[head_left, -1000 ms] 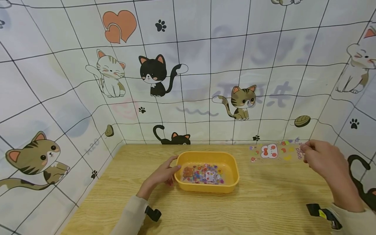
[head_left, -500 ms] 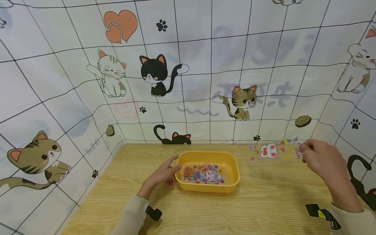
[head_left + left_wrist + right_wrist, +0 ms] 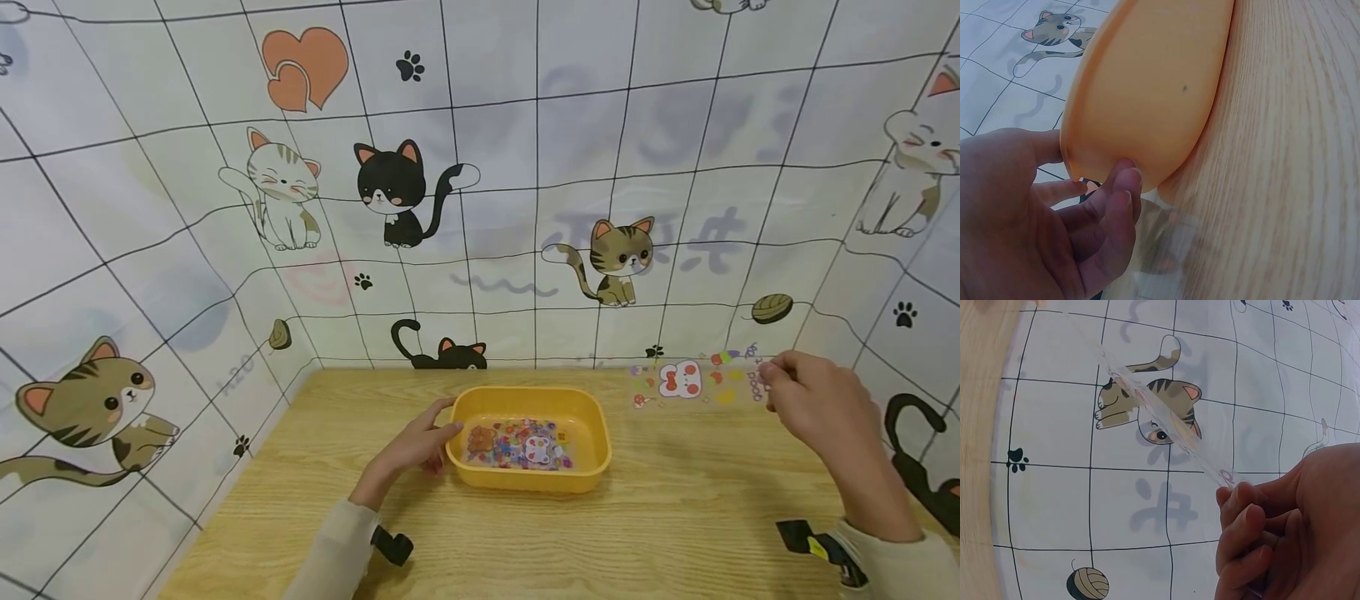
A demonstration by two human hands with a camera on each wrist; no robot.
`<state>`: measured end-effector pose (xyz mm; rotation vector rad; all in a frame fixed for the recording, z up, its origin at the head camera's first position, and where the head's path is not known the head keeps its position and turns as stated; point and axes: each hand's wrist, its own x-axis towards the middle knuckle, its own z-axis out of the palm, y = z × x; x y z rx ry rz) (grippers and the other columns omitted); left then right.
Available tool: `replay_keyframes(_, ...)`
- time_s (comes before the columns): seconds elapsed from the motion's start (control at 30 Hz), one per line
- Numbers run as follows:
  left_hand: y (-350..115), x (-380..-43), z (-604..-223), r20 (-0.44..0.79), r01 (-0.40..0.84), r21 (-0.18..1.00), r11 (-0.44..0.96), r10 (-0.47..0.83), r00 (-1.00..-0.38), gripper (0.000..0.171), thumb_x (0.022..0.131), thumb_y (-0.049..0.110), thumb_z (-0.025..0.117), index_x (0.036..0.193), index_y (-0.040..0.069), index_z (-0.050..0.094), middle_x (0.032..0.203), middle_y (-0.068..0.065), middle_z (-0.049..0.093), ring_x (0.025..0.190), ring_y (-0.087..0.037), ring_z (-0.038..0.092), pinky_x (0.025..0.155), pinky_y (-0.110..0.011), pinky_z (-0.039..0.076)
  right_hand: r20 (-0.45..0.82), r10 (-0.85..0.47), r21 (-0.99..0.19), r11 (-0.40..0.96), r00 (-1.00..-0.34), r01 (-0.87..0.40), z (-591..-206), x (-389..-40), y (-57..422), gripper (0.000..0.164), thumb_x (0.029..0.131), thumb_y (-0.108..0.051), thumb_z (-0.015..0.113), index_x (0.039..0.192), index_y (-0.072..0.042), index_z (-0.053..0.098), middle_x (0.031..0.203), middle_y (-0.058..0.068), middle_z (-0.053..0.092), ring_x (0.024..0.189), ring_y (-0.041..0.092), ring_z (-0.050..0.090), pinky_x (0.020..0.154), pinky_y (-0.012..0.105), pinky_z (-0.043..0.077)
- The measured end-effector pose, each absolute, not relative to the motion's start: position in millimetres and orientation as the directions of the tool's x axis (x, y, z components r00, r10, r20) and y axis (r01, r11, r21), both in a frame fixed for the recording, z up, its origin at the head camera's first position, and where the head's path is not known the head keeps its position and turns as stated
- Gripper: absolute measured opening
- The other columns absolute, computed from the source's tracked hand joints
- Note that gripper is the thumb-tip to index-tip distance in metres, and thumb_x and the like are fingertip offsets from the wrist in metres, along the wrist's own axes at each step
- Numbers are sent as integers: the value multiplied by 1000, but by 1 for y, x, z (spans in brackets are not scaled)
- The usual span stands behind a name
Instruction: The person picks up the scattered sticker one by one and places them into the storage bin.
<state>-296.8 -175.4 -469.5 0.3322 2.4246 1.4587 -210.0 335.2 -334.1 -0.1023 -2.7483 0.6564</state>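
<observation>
A yellow plastic tub (image 3: 529, 481) stands on the wooden table. At its left end my left hand (image 3: 408, 446) grips it, thumb over the rim and fingers against the outer wall. The left wrist view shows those fingers (image 3: 1124, 187) at the tub's side (image 3: 1154, 94). Inside the tub lie clear sticker sheets (image 3: 517, 443) printed with a bear, a white bunny and small colourful shapes. Off to the right, my right hand (image 3: 825, 408) pinches the right end of another clear sticker sheet (image 3: 680, 381), raised above the table. The right wrist view has this sheet (image 3: 1166, 419) nearly edge-on.
The light wooden table (image 3: 480, 542) reaches back to a white cloth wall (image 3: 495, 225) with black grid lines and cartoon cats. The cloth also closes in the left and right sides. Each wrist wears a black strap with a camera.
My right hand has shifted slightly left and up with the sticker sheet. The left hand and the tub stay in place.
</observation>
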Motion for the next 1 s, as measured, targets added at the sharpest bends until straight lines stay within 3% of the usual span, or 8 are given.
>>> replay_keyframes(0.27,-176,-296,-469,-124,52,890,452,351,-928,64,106,45,56,162,28,30,90,-14,73,48,-18,63,49,-36,58,267,140,-451,893,-954,5,-333,-209,330,56,112,-37,31,131,10,55,86,13,70,62,22,51,49,33,35)
replay_keyframes(0.57,-174,-296,-468,-128,50,890,453,352,-927,64,106,45,56,162,29,30,97,-14,74,49,-19,63,49,-36,58,265,147,-452,892,-953,12,-333,-209,324,52,113,-34,32,129,10,55,85,13,69,64,22,50,50,33,33)
replay_keyframes(0.87,-175,-294,-464,-116,63,888,455,355,-928,66,106,44,56,163,24,30,87,-13,73,48,-19,62,49,-38,59,300,134,-468,884,-944,-24,-335,-214,316,50,112,-32,34,127,9,60,85,14,73,64,21,53,51,32,34)
replay_keyframes(1.0,-174,-294,-464,-125,58,887,459,358,-926,64,106,44,56,162,26,30,84,-11,72,48,-18,63,50,-36,59,311,136,-466,884,-941,-26,-336,-213,312,50,112,-32,34,126,9,60,83,12,72,62,21,52,50,33,34)
